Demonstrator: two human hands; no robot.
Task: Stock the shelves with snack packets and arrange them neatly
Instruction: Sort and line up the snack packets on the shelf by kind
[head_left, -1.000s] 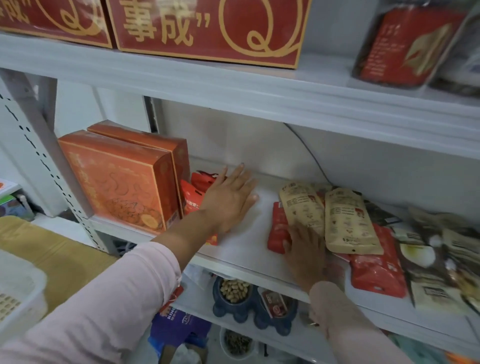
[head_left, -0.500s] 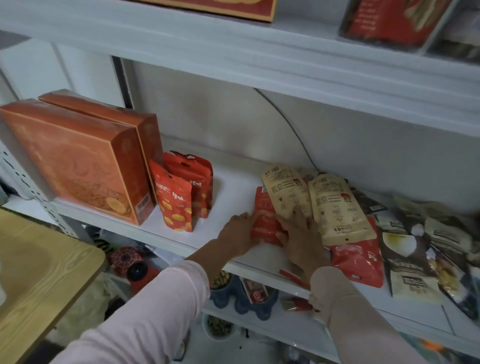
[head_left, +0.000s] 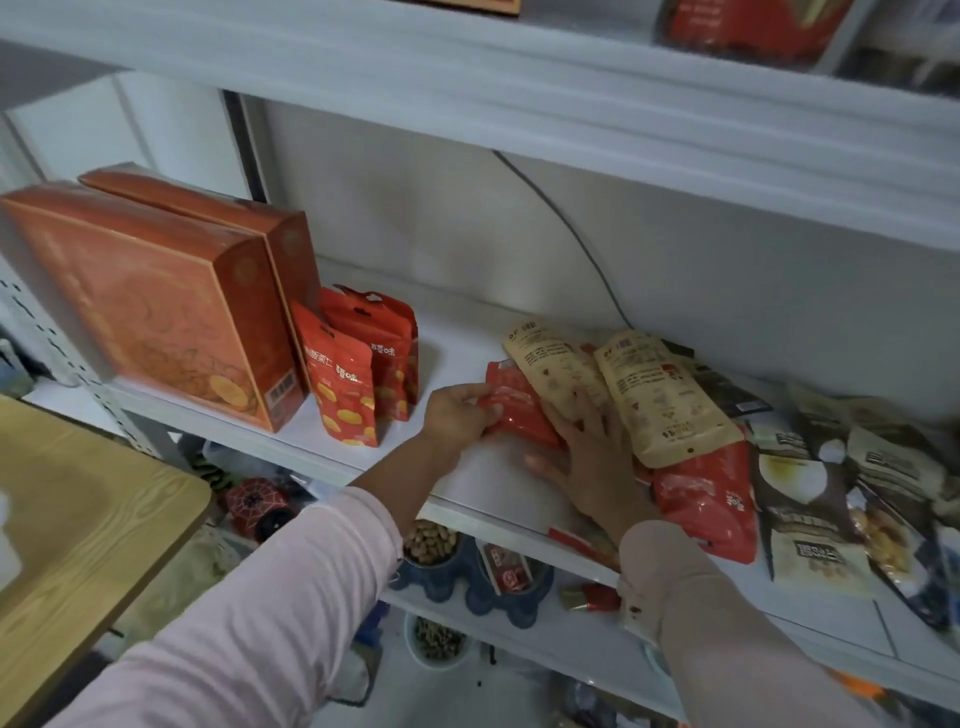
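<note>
So the step in hand looks like pulling one flat red snack packet (head_left: 511, 410) out of the heap in the middle of the shelf (head_left: 467, 483). My guess is it's meant to stand with the two upright red packets (head_left: 345, 395) over on the left, just beside the orange gift boxes (head_left: 156, 306). The left hand (head_left: 457, 415) has its fingers curled round the packet's left edge, so that's a proper grip. The right hand (head_left: 592, 462) is flat with fingers spread, holding nothing. It's just pressing on the heap where the red one tucks under the two kraft-paper packets (head_left: 660, 395). Right idea imo: pin the top ones, slide the red one out leftward and low, and don't yank it upward (those kraft ones lie loosely across it and would probably skate toward the near edge). I'd lift only once it's free, then stand it on its bottom just right of the upright pair, front facing out, same row. Another red packet (head_left: 711, 499) lies further right, partly under the kraft ones and close to the near edge. A jumble of dark and cream packets (head_left: 810, 499) fills the right end, so there's plenty left to sort.
</note>
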